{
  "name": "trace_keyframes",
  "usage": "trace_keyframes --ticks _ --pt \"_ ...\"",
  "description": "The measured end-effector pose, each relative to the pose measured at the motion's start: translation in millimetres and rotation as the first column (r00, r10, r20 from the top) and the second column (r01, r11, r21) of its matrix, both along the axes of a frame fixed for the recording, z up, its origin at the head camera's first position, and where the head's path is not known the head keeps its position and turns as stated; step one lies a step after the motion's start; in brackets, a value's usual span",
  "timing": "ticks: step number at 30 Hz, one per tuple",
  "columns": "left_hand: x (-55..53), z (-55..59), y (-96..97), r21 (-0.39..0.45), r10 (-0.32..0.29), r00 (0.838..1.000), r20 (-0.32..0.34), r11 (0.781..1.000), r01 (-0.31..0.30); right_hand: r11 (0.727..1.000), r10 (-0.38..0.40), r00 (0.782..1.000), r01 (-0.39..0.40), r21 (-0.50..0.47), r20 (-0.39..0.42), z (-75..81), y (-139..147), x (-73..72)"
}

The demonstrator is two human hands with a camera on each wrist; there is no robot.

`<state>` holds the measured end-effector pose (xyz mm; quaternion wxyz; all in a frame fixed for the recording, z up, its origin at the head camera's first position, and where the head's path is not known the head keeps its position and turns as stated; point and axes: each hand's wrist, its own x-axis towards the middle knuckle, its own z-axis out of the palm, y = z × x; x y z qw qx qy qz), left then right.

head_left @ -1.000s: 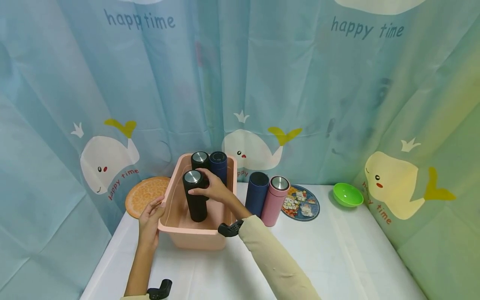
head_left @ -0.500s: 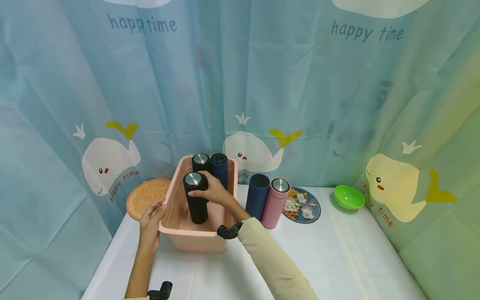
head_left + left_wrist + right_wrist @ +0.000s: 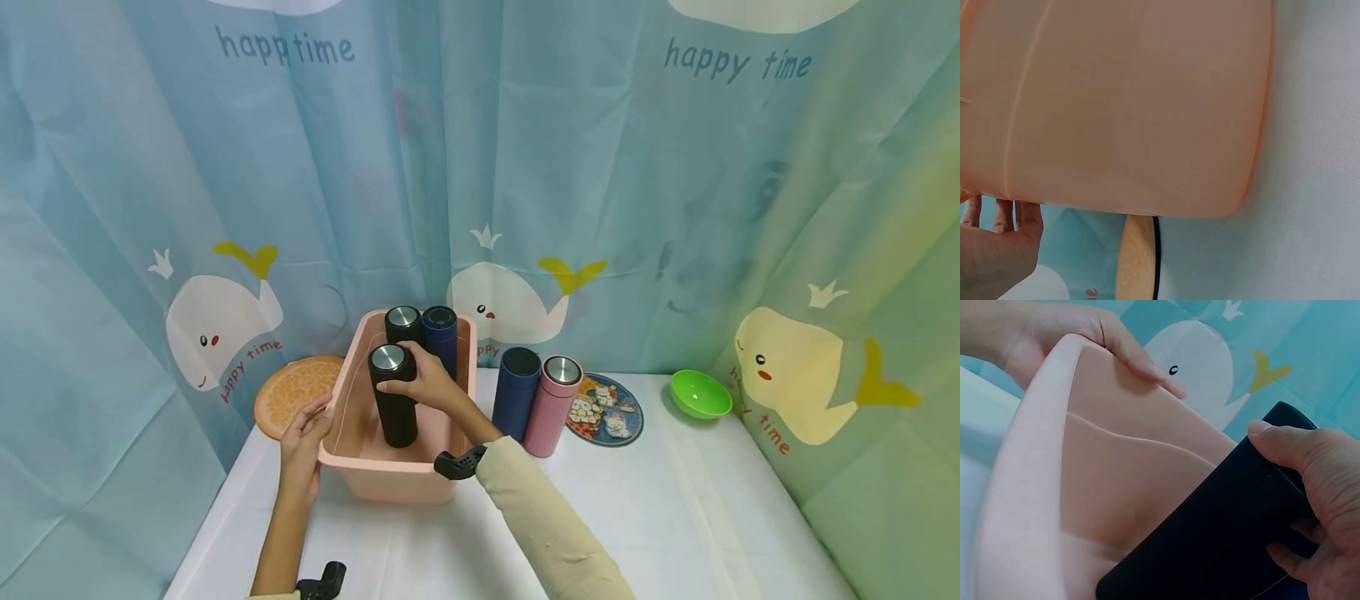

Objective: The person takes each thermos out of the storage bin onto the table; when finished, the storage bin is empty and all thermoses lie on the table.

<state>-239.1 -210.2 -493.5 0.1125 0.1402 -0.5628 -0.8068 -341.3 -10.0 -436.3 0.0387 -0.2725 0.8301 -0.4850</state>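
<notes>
My right hand (image 3: 429, 380) grips a black thermos (image 3: 394, 408) with a silver-topped lid near its upper end. That thermos stands upright inside a pink plastic bin (image 3: 397, 487), its lower end down by the bin's floor. In the right wrist view, thumb and fingers wrap the black thermos (image 3: 1210, 519) from either side. My left hand (image 3: 302, 437) holds the bin's left rim, fingers over the edge. The left wrist view has that hand (image 3: 1004, 250) at the bin's outer wall (image 3: 1129, 112). Behind the held thermos stand another black thermos (image 3: 403, 321) and a dark blue one (image 3: 441, 337).
Right of the bin, a blue thermos (image 3: 516, 396) and a pink thermos (image 3: 553, 412) stand side by side. Behind them lies a round patterned mat (image 3: 617, 417). A green bowl (image 3: 700, 395) sits farther right. An orange-slice round mat (image 3: 292, 396) lies left. A whale-print curtain (image 3: 525, 167) hangs behind.
Both hands and the held black thermos keep their places at the bin. Only a slight shift of the head view shows.
</notes>
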Motion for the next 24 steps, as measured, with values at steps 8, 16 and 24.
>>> trace_keyframes --ticks 8,16,24 --pt "-0.3 -0.4 -1.2 -0.008 -0.010 1.000 0.003 1.000 0.010 1.000 -0.015 1.000 0.015 0.009 -0.008 -0.5 -0.9 1.7" --pt "-0.8 -0.8 0.5 -0.005 -0.015 1.000 0.010 1.000 0.015 1.000 -0.031 0.999 0.031 -0.004 -0.025 0.8 2.4 4.9" --pt "1.9 1.6 -0.2 -0.003 -0.008 1.000 -0.016 1.000 0.008 0.999 -0.030 0.999 0.028 -0.037 -0.044 7.6 3.0 1.7"
